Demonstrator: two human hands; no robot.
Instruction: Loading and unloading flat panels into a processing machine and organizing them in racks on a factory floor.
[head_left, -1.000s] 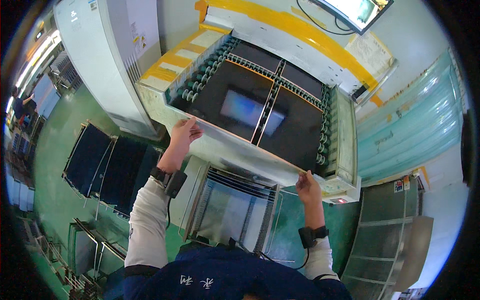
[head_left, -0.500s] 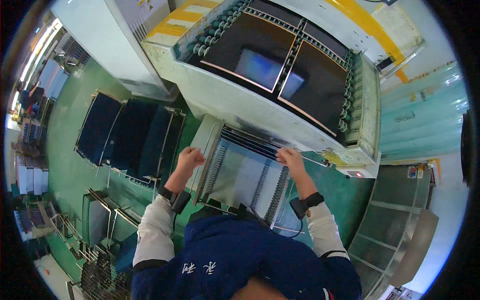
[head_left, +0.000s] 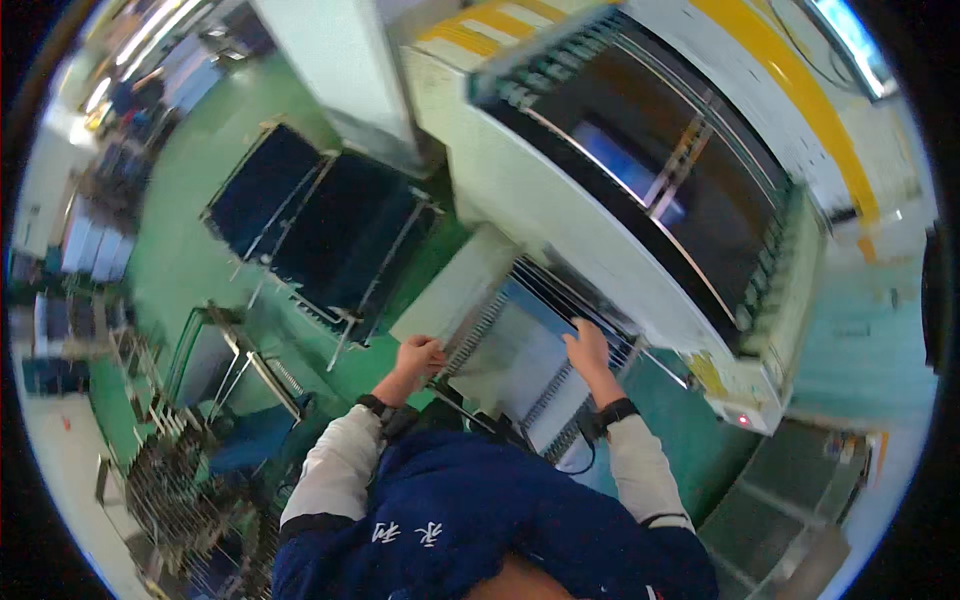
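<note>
A slotted rack (head_left: 476, 335) with rows of spring-like teeth along its sides stands in front of me, below the conveyor machine. Several thin dark panels (head_left: 553, 288) stand on edge in its far end, and the nearer part shows a pale bottom. My left hand (head_left: 415, 362) hovers by the rack's left side, fingers curled in, with nothing visible in them. Over the right part of the rack, close to the dark panels, is my right hand (head_left: 590, 352). Its thumb and index finger are apart, and I see nothing between them. Motion blur softens both hands.
Dark flat panels (head_left: 640, 120) lie on the roller conveyor (head_left: 560, 62) of the large pale machine ahead. Left, a wheeled rack (head_left: 345, 225) carries dark panels. Metal frames (head_left: 235, 350) stand lower left, a grey metal-framed unit (head_left: 790, 480) lower right. A white pillar (head_left: 335, 80) rises at upper left.
My view has turned, so the machine and the racks sit tilted and further right. My left hand has come lower and nearer the rack's near left corner; the right hand's fingers have loosened.
</note>
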